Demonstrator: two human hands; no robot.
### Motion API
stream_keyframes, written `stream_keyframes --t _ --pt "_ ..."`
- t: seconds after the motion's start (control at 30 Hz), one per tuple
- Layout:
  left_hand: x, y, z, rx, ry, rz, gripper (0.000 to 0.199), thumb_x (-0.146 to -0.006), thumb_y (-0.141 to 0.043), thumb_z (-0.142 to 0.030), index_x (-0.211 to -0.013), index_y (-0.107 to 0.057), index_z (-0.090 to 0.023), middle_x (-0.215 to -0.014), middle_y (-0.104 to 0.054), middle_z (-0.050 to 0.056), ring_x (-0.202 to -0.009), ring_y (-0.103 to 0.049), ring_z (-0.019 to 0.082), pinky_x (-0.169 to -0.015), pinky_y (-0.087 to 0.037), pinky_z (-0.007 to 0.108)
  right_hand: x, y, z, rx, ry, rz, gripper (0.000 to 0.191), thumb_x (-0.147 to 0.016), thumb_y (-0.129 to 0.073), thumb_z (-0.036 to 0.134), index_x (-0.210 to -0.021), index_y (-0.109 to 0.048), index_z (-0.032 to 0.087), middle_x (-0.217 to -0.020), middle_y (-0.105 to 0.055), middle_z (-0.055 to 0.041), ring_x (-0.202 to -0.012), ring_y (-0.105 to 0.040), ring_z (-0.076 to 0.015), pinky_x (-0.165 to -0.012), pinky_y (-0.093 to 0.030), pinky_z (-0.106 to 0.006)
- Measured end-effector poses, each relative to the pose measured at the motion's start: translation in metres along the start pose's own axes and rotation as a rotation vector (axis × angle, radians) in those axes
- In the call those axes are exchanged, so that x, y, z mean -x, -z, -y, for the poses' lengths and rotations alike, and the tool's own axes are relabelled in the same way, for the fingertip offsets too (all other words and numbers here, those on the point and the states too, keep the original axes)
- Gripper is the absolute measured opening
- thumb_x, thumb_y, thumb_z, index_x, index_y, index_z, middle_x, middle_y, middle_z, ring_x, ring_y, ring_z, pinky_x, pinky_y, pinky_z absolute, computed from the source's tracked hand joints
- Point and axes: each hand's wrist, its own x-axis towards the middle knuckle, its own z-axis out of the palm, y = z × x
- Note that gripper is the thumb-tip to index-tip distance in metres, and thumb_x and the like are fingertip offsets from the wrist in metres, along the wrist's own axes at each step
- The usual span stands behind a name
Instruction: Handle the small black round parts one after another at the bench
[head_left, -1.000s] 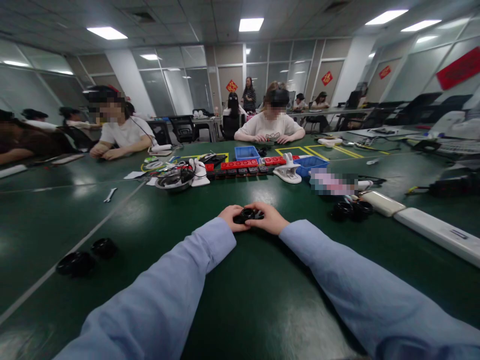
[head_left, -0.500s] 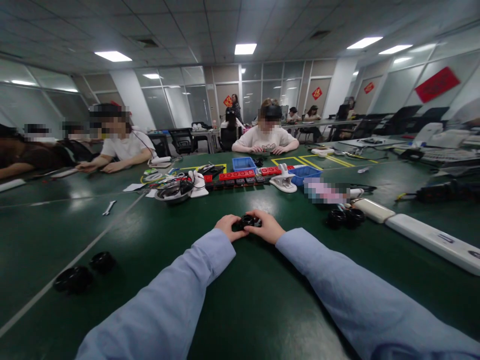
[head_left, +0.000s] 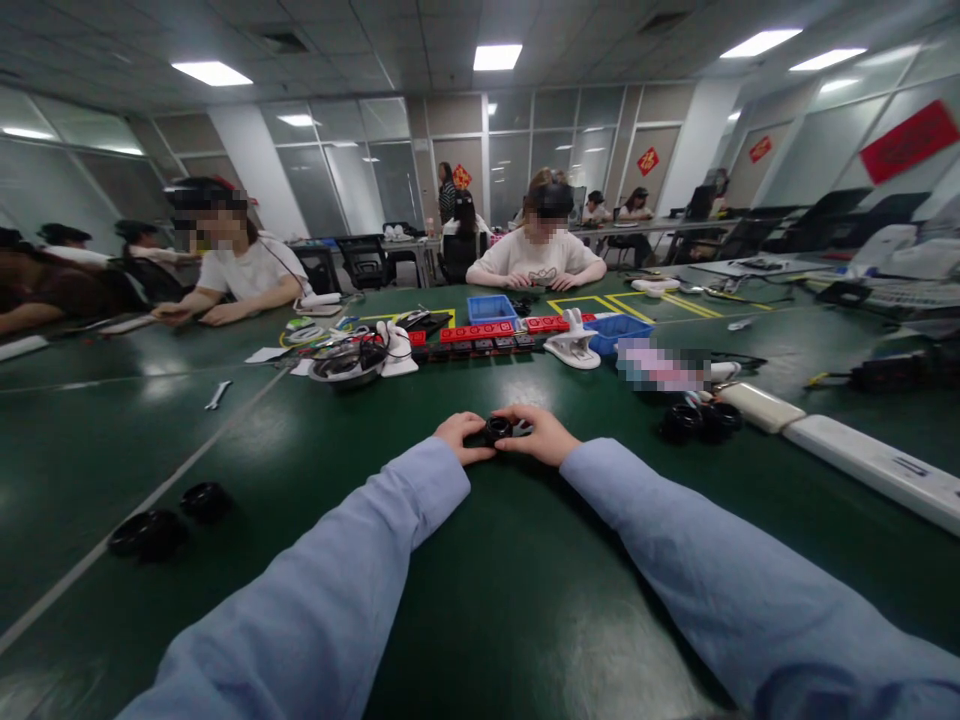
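Note:
Between my two hands, just over or on the green table (head_left: 480,580), is a small round black part (head_left: 498,428) with a ring-like opening on top. My left hand (head_left: 462,438) pinches its left side between thumb and fingers. From the right, my right hand (head_left: 546,435) grips the same part, thumb low and index finger over its far rim. Fingers hide much of its sides. Similar black parts (head_left: 148,535) rest at the left, with a smaller black piece (head_left: 205,502) beside them. More round black parts (head_left: 684,422) sit to the right.
Across the middle stand a coiled-cable pile (head_left: 349,365), a red-and-black strip of blocks (head_left: 476,332), a white clamp-like stand (head_left: 574,342) and blue trays (head_left: 491,309). A wrench (head_left: 218,395) lies left; a long white bar (head_left: 877,465) lies right. Co-workers sit opposite and at the left.
The view has tipped slightly downward, so the background sits higher. Both hands stay on the black part, whose round opening now shows more clearly.

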Motion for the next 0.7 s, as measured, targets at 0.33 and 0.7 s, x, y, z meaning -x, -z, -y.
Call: stream_keyframes --t 0.33,0.7 --pt "0.0 0.001 -0.012 -0.028 0.094 -0.095 0.037 -0.066 -0.062 -0.035 -0.096 -0.06 -0.014 -0.092 -0.058 0.007 -0.089 -0.053 0.02 -0.081 -0.041 0.032 0.0 -0.003 0.003 0.151 0.002 -0.129 0.042 -0.062 -0.067 0.027 -0.102 -0.057 0.017 -0.096 -0.061 -0.0063 -0.082 -0.053 -0.0179 -0.071 -0.042 -0.031" --pt "0.005 -0.005 -0.04 -0.196 0.233 -0.119 0.05 -0.059 -0.059 -0.056 -0.091 -0.061 -0.018 -0.094 -0.056 0.008 -0.09 -0.05 0.025 -0.079 -0.042 0.037 0.002 -0.014 0.004 0.344 -0.047 -0.283 0.032 -0.06 -0.067 0.032 -0.086 -0.053 0.017 -0.085 -0.056 -0.0049 -0.082 -0.05 -0.0199 -0.073 -0.04 -0.033"
